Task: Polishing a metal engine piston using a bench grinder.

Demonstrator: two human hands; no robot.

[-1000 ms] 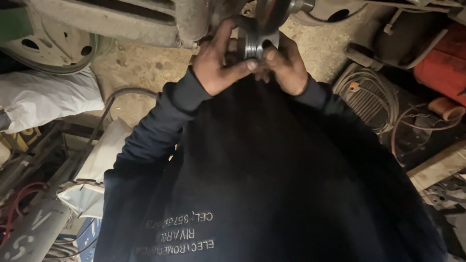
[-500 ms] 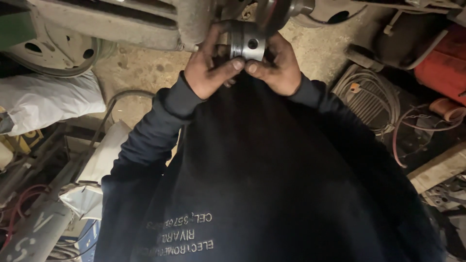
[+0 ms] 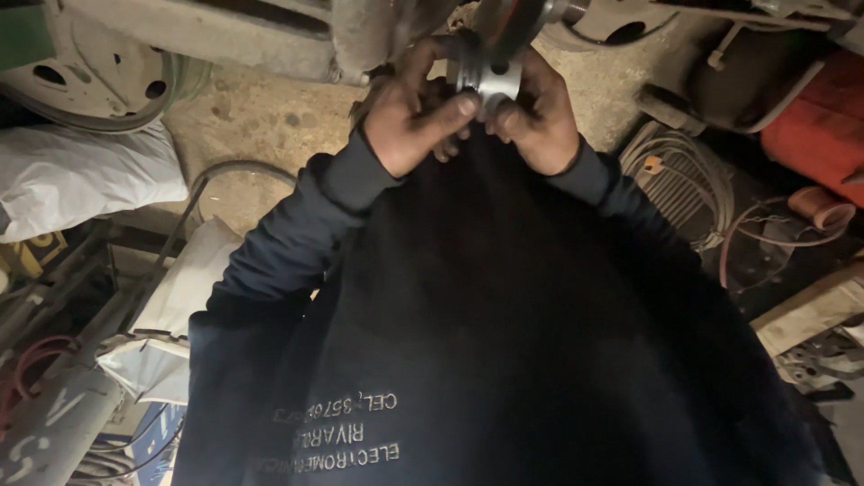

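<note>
Both my hands are raised in front of my dark sweatshirt, gripping a short grey metal cylinder (image 3: 489, 79) with a hole in its side. My left hand (image 3: 416, 115) holds it from the left, thumb pressed across its front. My right hand (image 3: 537, 115) clasps it from the right, fingers curled around the rim. The cylinder sits against a round metal part of a machine (image 3: 504, 22) just above it; whether they touch is hidden by my fingers.
A grey machine body (image 3: 225, 31) spans the top. A pale wheel (image 3: 85, 85) and white sack (image 3: 81, 180) lie left, coiled cable (image 3: 679, 184) and a red container (image 3: 814, 126) right, a wooden plank (image 3: 810, 310) at lower right.
The cylinder has been turned in my hands, from its open ring face towards its side with the hole. Both hands stayed at the same spot under the machine part.
</note>
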